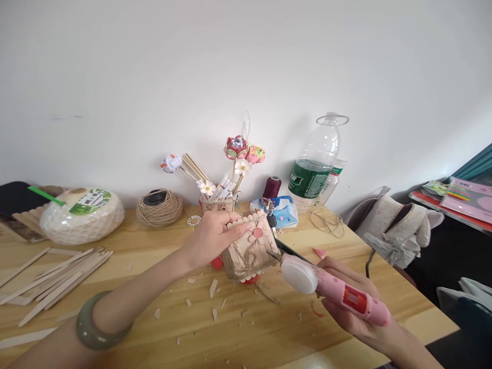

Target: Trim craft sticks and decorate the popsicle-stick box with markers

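Observation:
My left hand (pixel 209 238) is closed on the upper left edge of a small craft-stick box (pixel 246 259), its thumb lying across the front. The box is tilted; a flower with a red centre (pixel 258 233) and a twine bow decorate its face. In my right hand (pixel 349 307) is a pink and white handheld tool (pixel 338 289) with a red window and a round white part. A pointed metal tip (pixel 273 254) at its front end is close to the box's right side; whether it touches I cannot tell. A dark blade-like strip lies behind it.
Loose craft sticks (pixel 65 279) lie at the left, and wood scraps (pixel 213 288) are scattered in front. Along the wall stand a white coconut (pixel 82 225), a twine ball (pixel 159 210), a flower holder (pixel 219 204), a thread spool (pixel 272 188) and a plastic bottle (pixel 313 174). A bag (pixel 395 225) is beyond the right edge.

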{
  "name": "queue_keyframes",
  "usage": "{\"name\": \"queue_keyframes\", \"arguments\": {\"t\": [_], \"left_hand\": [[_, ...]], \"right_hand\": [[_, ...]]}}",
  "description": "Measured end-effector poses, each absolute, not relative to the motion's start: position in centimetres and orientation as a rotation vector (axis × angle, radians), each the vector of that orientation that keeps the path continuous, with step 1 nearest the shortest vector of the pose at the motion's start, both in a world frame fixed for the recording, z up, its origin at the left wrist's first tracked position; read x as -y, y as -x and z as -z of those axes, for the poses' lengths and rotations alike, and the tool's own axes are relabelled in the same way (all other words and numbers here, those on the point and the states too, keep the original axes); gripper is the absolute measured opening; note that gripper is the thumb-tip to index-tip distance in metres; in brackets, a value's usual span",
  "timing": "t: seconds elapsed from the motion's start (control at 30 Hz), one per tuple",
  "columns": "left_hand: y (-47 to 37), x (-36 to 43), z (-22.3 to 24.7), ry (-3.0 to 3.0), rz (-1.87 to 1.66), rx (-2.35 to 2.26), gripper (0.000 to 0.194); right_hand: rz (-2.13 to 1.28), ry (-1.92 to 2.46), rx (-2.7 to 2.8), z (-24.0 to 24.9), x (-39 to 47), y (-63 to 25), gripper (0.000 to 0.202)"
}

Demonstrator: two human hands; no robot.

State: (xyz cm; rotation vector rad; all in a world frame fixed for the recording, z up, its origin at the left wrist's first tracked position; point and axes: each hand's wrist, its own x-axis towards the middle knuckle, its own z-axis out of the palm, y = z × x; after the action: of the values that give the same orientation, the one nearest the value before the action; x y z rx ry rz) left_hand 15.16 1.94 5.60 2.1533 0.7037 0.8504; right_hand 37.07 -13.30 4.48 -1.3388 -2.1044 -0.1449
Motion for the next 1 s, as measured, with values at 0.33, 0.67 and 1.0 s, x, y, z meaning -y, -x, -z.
{"name": "queue_keyframes", "arguments": {"t": [0.33,0.67,1.0], "left_hand": [[-15.5,-2.08,-5.72,-2.104,-0.809,-0.726,0.037],[-15.49,-2.33,-5.57,-2.124,-0.828,-0.71,0.036],[-15.2,-2.52,-5.44,-2.061,-0.801,-0.722,0.033]], "right_hand": [[0.147,1.314,2.157,-4.27,13.16,-37.59,0.013],[0.201,1.3,2.167,-4.43,13.04,-37.25,0.015],[0.226,1.308,2.192,-4.39,12.84,-37.04,0.018]]}}
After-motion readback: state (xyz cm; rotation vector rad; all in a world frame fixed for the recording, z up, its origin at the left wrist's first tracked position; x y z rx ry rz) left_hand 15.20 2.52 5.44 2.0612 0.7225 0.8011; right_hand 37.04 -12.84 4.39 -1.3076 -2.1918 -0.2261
